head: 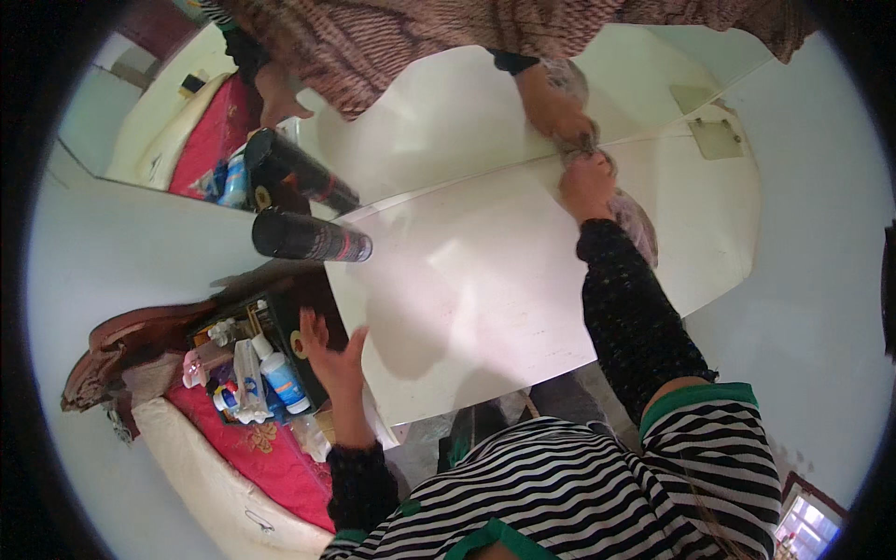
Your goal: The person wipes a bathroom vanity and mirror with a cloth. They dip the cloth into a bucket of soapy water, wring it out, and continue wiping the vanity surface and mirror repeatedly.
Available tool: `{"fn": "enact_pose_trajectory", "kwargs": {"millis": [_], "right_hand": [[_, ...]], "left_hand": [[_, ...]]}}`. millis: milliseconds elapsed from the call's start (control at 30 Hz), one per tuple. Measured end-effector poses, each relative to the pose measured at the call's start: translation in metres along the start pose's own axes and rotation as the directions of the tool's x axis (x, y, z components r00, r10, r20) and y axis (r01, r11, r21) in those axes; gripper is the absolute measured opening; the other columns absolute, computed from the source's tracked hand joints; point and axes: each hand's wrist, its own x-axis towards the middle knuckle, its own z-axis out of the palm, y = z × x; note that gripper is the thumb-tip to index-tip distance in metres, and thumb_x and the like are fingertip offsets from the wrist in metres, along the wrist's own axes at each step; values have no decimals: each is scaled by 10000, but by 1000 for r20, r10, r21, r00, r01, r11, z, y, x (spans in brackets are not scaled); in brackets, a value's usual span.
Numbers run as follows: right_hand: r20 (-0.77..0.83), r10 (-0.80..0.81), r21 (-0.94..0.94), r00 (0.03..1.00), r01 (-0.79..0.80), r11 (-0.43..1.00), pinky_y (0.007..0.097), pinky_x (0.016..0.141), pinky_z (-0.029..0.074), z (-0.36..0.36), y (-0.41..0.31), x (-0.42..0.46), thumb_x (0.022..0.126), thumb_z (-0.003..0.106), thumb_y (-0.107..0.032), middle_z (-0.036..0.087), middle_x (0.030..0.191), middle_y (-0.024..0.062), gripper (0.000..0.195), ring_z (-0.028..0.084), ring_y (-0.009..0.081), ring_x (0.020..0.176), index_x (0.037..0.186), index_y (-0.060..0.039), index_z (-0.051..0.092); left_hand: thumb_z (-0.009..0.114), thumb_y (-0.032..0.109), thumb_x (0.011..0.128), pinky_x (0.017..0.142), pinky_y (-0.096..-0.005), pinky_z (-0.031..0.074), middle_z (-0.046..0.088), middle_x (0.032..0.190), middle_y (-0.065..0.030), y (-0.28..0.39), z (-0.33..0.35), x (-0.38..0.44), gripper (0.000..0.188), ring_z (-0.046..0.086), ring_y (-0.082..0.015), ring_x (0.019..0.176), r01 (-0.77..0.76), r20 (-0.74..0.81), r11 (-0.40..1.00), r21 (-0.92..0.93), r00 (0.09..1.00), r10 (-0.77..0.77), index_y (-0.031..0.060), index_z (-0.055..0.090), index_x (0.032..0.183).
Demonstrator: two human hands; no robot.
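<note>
On the right, my right hand (589, 183) is closed on a crumpled translucent plastic bag (637, 227) at the back of a white tabletop (462, 301), against a large mirror (448, 140). What the bag holds cannot be told. My left hand (339, 364) is raised left of the tabletop with its fingers apart and nothing in it, near an open drawer or box of bottles. A black spray can (311, 236) stands at the tabletop's back left corner. Both hands and the can are reflected in the mirror.
At the left, a dark box (318, 395) holds a white and blue bottle (283, 374) and several small items. Beside it lies a red cloth (280, 465) with a cream edge. A brown patterned cloth (420, 35) hangs over the mirror. A translucent plate (715, 138) lies at the back right.
</note>
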Motion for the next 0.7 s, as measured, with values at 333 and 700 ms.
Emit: {"fn": "enact_pose_trajectory", "kwargs": {"millis": [333, 700], "right_hand": [[7, -196, 85, 981, 195, 977, 395, 693, 391, -71, -247, -99, 762, 566, -213, 521, 1003, 163, 271, 497, 279, 893, 938, -24, 651], [-80, -289, 464, 954, 292, 836, 441, 746, 418, -73, -204, -103, 772, 552, -187, 499, 1036, 131, 230, 502, 302, 949, 953, -49, 586]], "left_hand": [[876, 122, 611, 1036, -364, 303, 416, 1337, -132, 48, 46, 83, 976, 415, -233, 1222, -239, -151, 964, -120, 964, 220, 19, 294, 1388], [771, 52, 756, 877, -276, 427, 567, 1119, -80, 54, 34, 92, 522, 545, -154, 975, -217, -289, 834, -507, 954, 73, 16, 495, 1197]]}}
